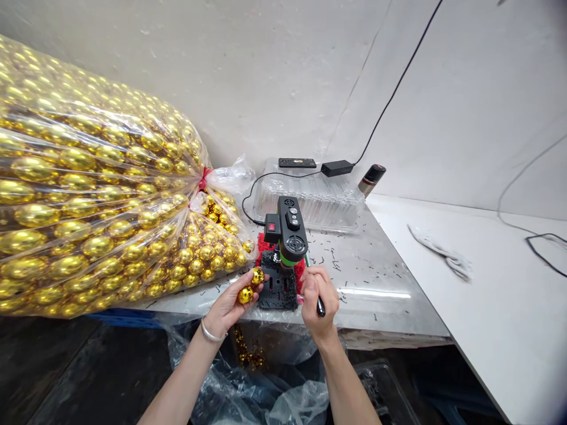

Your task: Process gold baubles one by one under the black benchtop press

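Note:
My left hand (234, 304) is closed around two shiny gold balls (245, 294), at the left edge of a small black bench machine. This machine (293, 233) has a red switch on its side and a green band under its head. Its slotted black base plate (277, 289) lies on a red mat (300, 270) strewn with dark shavings. Just right of the base, my right hand (319, 298) is closed in a fist around a tool with a black handle (321, 307); the handle's end pokes out below the fingers, and its working end is hidden.
A huge clear bag of gold balls (97, 195), tied in red, fills the left side. Behind the machine, a clear plastic tray (310, 203) bears a power adapter (337, 168). A bottle (372, 179) and a glove (440, 251) lie rightward. Plastic sheeting (248, 389) hangs below the table edge.

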Demonstrator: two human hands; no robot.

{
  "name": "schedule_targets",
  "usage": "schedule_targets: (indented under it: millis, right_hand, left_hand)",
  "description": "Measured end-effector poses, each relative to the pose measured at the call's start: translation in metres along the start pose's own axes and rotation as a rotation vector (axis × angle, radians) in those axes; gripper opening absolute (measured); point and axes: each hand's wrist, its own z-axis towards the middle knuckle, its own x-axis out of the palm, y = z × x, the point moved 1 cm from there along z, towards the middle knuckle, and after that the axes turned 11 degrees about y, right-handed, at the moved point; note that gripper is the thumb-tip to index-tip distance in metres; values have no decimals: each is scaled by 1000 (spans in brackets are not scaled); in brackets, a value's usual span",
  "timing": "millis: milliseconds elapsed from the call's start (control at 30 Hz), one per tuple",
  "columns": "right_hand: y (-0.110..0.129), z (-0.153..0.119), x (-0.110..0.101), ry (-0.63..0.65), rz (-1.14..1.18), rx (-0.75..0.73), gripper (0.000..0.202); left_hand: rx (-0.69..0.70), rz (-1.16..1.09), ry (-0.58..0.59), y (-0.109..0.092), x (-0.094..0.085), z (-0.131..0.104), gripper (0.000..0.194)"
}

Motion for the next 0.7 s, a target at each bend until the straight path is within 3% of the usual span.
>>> schedule_targets:
  millis: [167,367,467,700]
  right_hand:
    - [0,0,1,-8,-3,-3,27]
    - [1,-1,1,-3,-18,12,26]
    - [0,-2,1,-1,-24,17,26]
    - [-1,-4,1,-4,13,28,27]
  left_hand:
    - [92,246,-59,9,0,16,44]
    - [331,1038,-227,21,8,33,48]
    - [396,1335,-235,20,14,35,47]
    - [401,1521,-171,14,20,39,42]
